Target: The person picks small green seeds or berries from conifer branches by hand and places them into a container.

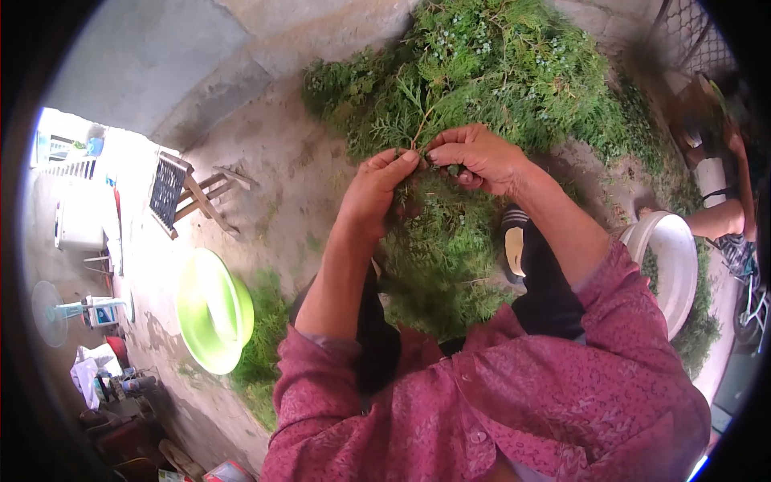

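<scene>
Between my two hands is an evergreen sprig [421, 120], with flat, scaly leaves and a thin brown stem pointing away from me. My left hand [377, 189] pinches its stem between thumb and fingertips. Close beside it, my right hand [480, 161] has its fingers closed at the sprig's lower part, and small dark green bits show under the fingers. A large heap of cut evergreen branches [514, 72], dotted with pale blue-green cones, lies just beyond my hands. More loose greenery [450, 249] covers the ground between my feet, below my hands.
A lime-green basin [193, 313] stands at left beside clippings [265, 353]. A white tub [675, 265] is near my right elbow. A folding stool [193, 193] stands toward the wall; a fan [56, 312] is far left. Another person's limb [719, 218] shows at right.
</scene>
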`<state>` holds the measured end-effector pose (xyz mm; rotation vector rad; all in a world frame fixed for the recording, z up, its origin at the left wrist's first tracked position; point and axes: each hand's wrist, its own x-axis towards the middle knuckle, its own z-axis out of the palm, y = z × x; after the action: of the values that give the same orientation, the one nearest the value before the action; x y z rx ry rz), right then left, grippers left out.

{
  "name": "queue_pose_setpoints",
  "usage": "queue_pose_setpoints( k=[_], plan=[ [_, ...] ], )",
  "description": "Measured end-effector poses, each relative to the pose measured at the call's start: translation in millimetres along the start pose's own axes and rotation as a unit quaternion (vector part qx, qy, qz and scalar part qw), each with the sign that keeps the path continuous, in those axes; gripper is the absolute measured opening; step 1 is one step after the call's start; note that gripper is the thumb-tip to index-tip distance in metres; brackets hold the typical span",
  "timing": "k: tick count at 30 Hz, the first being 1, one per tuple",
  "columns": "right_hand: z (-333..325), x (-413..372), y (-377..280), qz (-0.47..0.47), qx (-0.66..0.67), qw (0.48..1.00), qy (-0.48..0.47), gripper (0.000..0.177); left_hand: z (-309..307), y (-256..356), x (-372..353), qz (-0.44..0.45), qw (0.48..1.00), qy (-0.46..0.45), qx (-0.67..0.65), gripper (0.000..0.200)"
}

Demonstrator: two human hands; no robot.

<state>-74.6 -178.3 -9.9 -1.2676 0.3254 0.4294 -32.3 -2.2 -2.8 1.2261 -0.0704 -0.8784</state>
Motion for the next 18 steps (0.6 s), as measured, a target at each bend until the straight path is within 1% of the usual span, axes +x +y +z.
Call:
queue_pose_setpoints(
  k=[1, 2, 3, 4, 6, 7, 9, 10, 11, 12, 13, 14, 15, 16, 17, 18],
  plan=[
    [1.2, 0.9, 0.8, -0.011, 0.019, 1.0, -0.01, 0.013, -1.7, 0.4, -0.4, -0.001, 1.0, 0.003, -0.004, 0.014],
    [2.2, 1.8, 1.2, -0.022, 0.037, 0.999, -0.019, 0.013, -4.0, 0.8, -0.6, -0.007, 1.0, -0.014, -0.015, 0.014],
    [3.1, 2.5, 1.3, -0.017, 0.034, 0.999, -0.022, 0.013, -4.9, 2.3, -1.6, -0.012, 0.999, -0.03, -0.027, 0.014],
    [3.7, 3.0, 1.2, -0.022, 0.033, 0.999, -0.019, 0.012, -2.7, 3.7, -2.6, -0.012, 0.999, -0.026, -0.033, 0.014],
    [5.0, 2.5, 2.0, -0.018, 0.025, 0.999, -0.021, 0.011, 5.1, 7.1, -6.4, -0.028, 0.998, 0.036, -0.03, 0.013],
    [4.6, 1.9, 1.1, -0.025, 0.013, 0.999, -0.02, 0.01, 0.0, 5.5, -4.3, -0.027, 0.998, 0.04, -0.038, 0.013],
    [6.8, 4.0, 1.3, -0.028, -0.007, 0.999, -0.02, 0.01, -9.4, 1.7, -1.8, -0.018, 0.998, -0.049, -0.041, 0.012],
    [7.2, 6.2, 3.8, -0.078, -0.144, 0.986, 0.034, 0.012, -10.2, -1.3, -3.3, -0.015, 0.997, -0.049, -0.049, 0.012],
    [6.1, 7.4, 5.1, -0.128, -0.279, 0.948, 0.087, 0.014, -7.4, -2.0, -5.3, -0.011, 0.999, -0.04, -0.029, 0.013],
    [4.5, 7.0, 5.0, -0.126, -0.288, 0.945, 0.089, 0.014, -4.4, -2.0, -6.7, -0.007, 0.999, -0.032, -0.009, 0.014],
    [2.6, 6.4, 5.0, -0.109, -0.301, 0.939, 0.129, 0.016, -3.5, -0.5, -7.4, -0.003, 0.999, -0.038, -0.015, 0.014],
    [0.4, 6.5, 6.2, -0.093, -0.312, 0.93, 0.17, 0.017, -4.8, 1.7, -8.2, 0.038, 0.996, -0.039, 0.065, 0.016],
    [-12.8, 9.9, 10.7, -0.09, -0.321, 0.927, 0.173, 0.017, -6.6, 2.0, -9.4, 0.08, 0.986, -0.038, 0.14, 0.018],
    [-36.0, 13.1, 17.4, -0.236, -0.379, 0.876, 0.181, 0.018, -8.6, -0.1, -11.0, 0.081, 0.987, -0.04, 0.129, 0.018],
    [-51.1, 10.4, 20.6, -0.376, -0.426, 0.803, 0.179, 0.018, -11.2, -2.6, -12.9, 0.108, 0.948, -0.079, 0.289, 0.019],
    [-44.5, -10.0, 9.5, -0.261, -0.318, 0.879, 0.24, 0.019, -13.2, -5.9, -15.3, 0.132, 0.88, -0.114, 0.441, 0.021]
  ],
)
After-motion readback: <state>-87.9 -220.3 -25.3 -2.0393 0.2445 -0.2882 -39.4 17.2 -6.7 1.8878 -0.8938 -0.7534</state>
